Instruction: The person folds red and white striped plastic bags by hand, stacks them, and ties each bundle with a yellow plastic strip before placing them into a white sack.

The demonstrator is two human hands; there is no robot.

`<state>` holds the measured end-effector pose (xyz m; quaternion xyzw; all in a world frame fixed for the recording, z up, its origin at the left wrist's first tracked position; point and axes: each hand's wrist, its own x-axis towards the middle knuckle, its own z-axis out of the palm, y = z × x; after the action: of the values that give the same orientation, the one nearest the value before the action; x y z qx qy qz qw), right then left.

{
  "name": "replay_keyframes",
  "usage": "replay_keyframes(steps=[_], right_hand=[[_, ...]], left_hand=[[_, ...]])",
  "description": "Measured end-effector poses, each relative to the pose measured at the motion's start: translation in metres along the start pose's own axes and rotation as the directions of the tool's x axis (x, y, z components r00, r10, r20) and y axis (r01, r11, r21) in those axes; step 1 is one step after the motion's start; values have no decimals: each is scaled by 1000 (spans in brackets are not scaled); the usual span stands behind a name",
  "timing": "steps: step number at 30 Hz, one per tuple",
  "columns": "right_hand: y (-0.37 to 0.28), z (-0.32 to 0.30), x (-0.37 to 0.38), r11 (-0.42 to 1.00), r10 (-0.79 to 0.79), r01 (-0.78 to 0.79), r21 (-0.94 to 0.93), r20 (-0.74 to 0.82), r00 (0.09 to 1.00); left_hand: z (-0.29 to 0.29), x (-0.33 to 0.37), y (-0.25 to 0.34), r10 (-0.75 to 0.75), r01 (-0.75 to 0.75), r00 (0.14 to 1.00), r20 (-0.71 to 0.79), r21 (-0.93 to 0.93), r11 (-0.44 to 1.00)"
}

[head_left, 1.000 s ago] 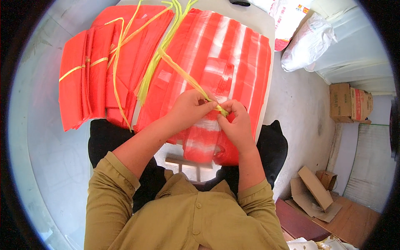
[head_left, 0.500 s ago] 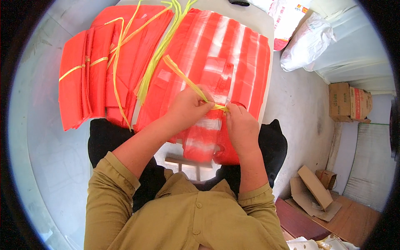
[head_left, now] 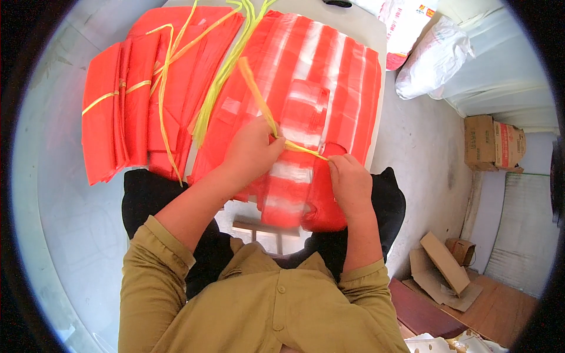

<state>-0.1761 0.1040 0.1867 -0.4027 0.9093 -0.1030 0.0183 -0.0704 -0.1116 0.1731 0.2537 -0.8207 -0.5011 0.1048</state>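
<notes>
A yellow plastic tie strip (head_left: pixel 303 149) runs taut between my two hands, across a folded bundle of red-and-white plastic bags (head_left: pixel 286 197). My left hand (head_left: pixel 254 150) is closed on one part of the strip, and a loose end sticks up beyond the fingers. Pinched in my right hand (head_left: pixel 351 183) is the other end. The bundle lies over a wide stack of red-and-white striped bags (head_left: pixel 347 76) and overhangs its near edge. Whether the strip is knotted cannot be made out.
To the left lie tied red bag bundles (head_left: pixel 112 112) with loose yellow strips over them. More yellow strips (head_left: pixel 226 73) lie between the stacks. A white sack (head_left: pixel 435 59) and a cardboard box (head_left: pixel 494 143) stand at the right; flattened cardboard (head_left: pixel 438 273) lies lower right.
My hands have moved apart, the left one leftward and the right one rightward. More of the yellow strip now shows stretched between them.
</notes>
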Motion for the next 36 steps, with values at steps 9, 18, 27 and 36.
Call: replay_keyframes(steps=[9, 18, 27, 36], right_hand=[[1, 3, 9, 503, 207, -159, 849, 60, 977], [2, 6, 15, 216, 316, -323, 921, 247, 916], [-33, 17, 39, 340, 109, -234, 911, 209, 972], [-43, 27, 40, 735, -41, 46, 676, -24, 999]], left_hand=[[-5, 1, -1, 169, -185, 983, 77, 311, 932], [-2, 4, -8, 225, -251, 968, 115, 337, 907], [-3, 3, -7, 210, -238, 971, 115, 388, 890], [-3, 7, -19, 97, 1, 944, 314, -297, 955]])
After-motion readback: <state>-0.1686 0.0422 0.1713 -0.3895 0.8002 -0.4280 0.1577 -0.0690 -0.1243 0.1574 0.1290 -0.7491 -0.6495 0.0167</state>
